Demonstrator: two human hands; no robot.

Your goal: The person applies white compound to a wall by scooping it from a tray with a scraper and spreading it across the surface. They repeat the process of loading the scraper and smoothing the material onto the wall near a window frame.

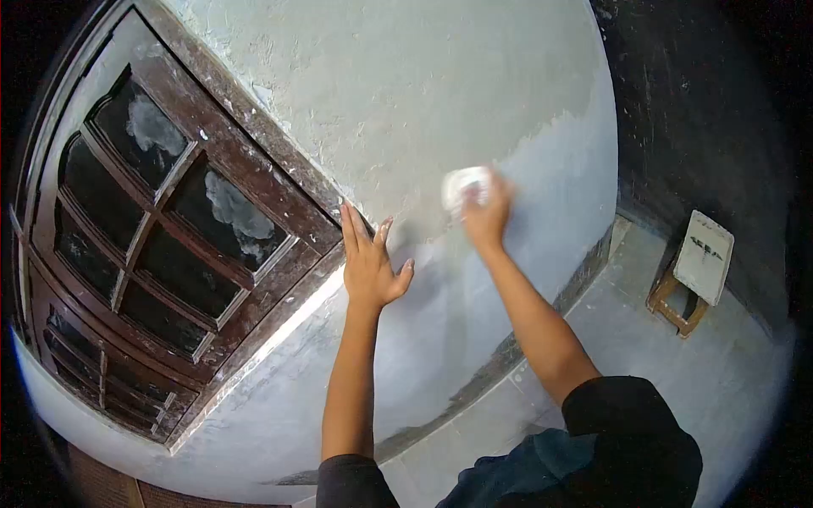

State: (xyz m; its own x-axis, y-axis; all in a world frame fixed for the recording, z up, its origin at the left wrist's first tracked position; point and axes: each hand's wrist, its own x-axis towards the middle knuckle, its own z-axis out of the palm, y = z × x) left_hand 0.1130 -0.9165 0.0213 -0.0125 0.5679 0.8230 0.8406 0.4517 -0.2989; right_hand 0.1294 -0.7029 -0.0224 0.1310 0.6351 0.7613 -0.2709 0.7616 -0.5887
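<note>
My left hand (373, 264) lies with fingers spread at the edge of the brown wooden window frame (279, 152), where the frame meets the wall. It holds nothing. Farther right, my right hand (489, 212) grips a white pad-like object (466, 190) against the pale wall (406, 93). Motion blurs the pad and fingers, so its exact kind is unclear. Around and above the pad the wall looks greyish beige; below and to the right it is bluish white, with a ragged boundary between the two.
A small wooden stool (677, 300) stands on the tiled floor (622, 339) at the right, with a white tray (705, 254) on it. A dark wall (694, 110) rises behind. The brown window has several glass panes with whitish smears.
</note>
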